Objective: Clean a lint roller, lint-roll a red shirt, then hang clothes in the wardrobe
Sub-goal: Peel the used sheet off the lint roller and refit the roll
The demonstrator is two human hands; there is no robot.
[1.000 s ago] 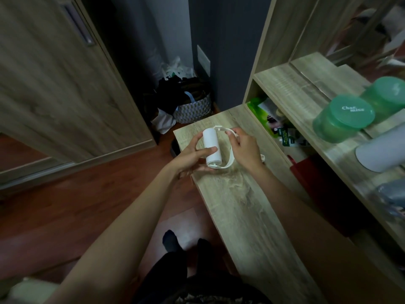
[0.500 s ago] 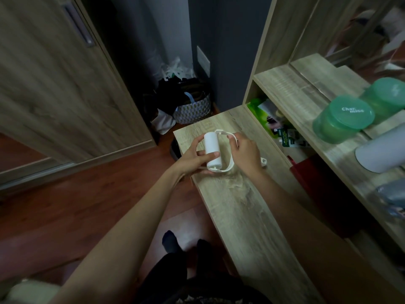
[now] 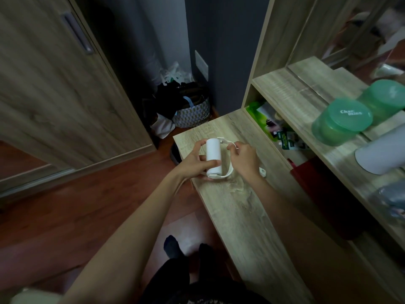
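Step in hand, by my reading: cleaning the roller; rolling and hanging not yet begun.

Left hand (image 3: pixel 190 161), at 9 o'clock of the roller (image 3: pixel 212 156): fingers curled round the white drum, gripping it just above the desk (image 3: pixel 236 207), near the desk's far end. Right hand (image 3: pixel 243 160), at 3 o'clock: fingers (image 3: pixel 230 148) pinch the thin white frame (image 3: pixel 225 174) near the drum's far end.

To do it well (judgement):
- Left grip firm enough that the drum cannot spin.
- Right hand to find the sheet's edge and peel slowly, along the drum, so that it tears clean.
- Keep the work over the desk, so that anything dropped lands there.

Count, left to right:
- wardrobe door (image 3: pixel 54 95), 10 o'clock: 1
- basket (image 3: pixel 192 115), 12 o'clock, on the floor: 1
- hands: 2
- roller: 1
- small white piece (image 3: pixel 262 172) on the desk, 4 o'clock, just beside the right wrist: 1
- red item (image 3: pixel 306 174) under the shelf, 3 o'clock: 1; cannot tell whether it is the shirt
- green jars (image 3: pixel 341 121), 2 o'clock: 2 show; the farther may be a mirror image.
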